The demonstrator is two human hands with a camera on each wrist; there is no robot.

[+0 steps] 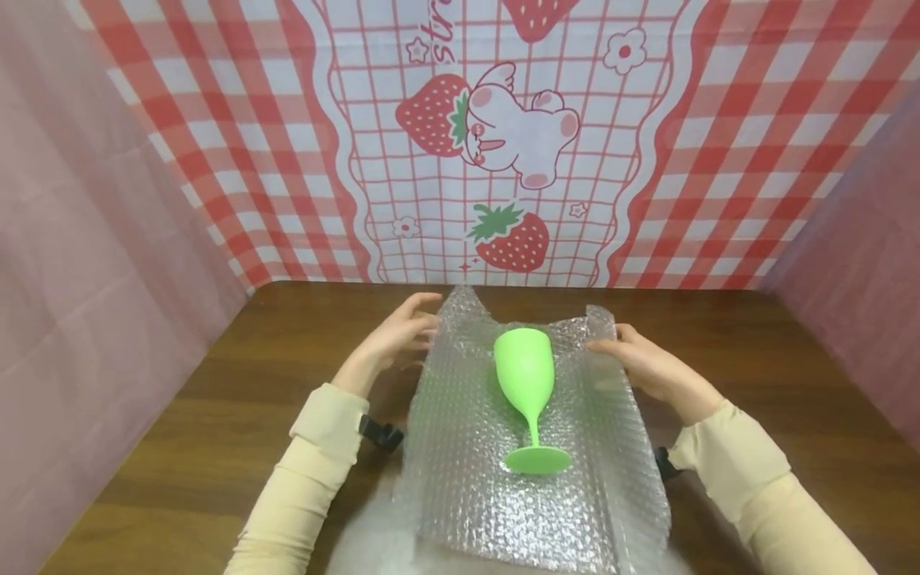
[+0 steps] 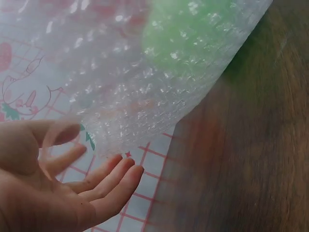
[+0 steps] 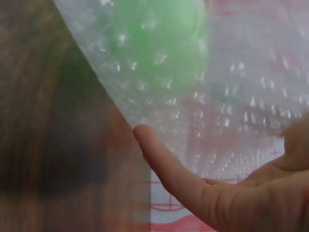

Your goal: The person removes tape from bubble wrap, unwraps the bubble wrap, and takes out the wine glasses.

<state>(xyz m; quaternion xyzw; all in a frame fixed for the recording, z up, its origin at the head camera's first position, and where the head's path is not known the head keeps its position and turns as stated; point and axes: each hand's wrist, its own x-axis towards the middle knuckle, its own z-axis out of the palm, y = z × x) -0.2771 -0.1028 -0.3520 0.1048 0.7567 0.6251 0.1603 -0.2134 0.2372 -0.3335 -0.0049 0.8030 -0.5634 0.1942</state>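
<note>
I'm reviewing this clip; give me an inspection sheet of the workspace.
Surface: brown wood-look table.
Job's things: green goblet lying on bubble wrap, foot toward the person.
Clutter: blurred pale patch beside the wrap's lower left; cannot tell what it is.
Hands: left hand by the wrap's left edge, fingers loosely spread, contact unclear; right hand holding the right edge, thumb on top.
Cables: nothing seen.
Surroundings: strawberry-print cloth behind, pink curtains at both sides.

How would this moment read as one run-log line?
left hand: at left edge of bubble wrap | right hand: holding its right edge | green goblet: lying on bubble wrap
</note>
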